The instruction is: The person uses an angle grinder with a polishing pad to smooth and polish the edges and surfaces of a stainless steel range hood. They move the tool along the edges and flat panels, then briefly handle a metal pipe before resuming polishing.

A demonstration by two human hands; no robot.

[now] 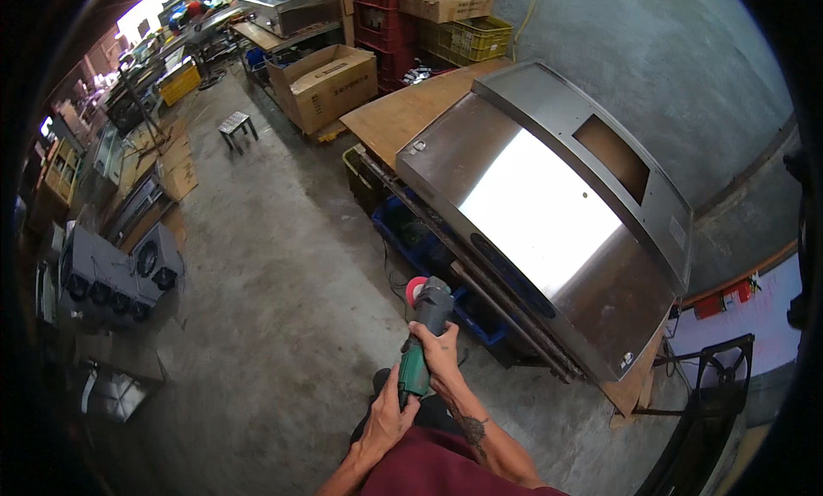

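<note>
Both my hands are closed around an angle grinder [415,369] with a green body, a dark head and a red disc [416,290]. My left hand [393,413] grips the rear of the green body. Further forward, my right hand [439,352] wraps the neck behind the head. The tool is held in front of my body, its disc pointing away from me and apart from any surface. To the right, a large stainless steel panel housing [446,174] with a rectangular cutout lies tilted on a wooden-topped workbench [403,110].
Blue crates [403,234] stand under the bench. Cardboard boxes [334,89], a yellow crate [467,42] and red crates [377,24] are at the back. A small stool [237,126] stands on the concrete floor [266,264]. Grey fan units [116,273] lie left; a black metal frame [720,384] stands right.
</note>
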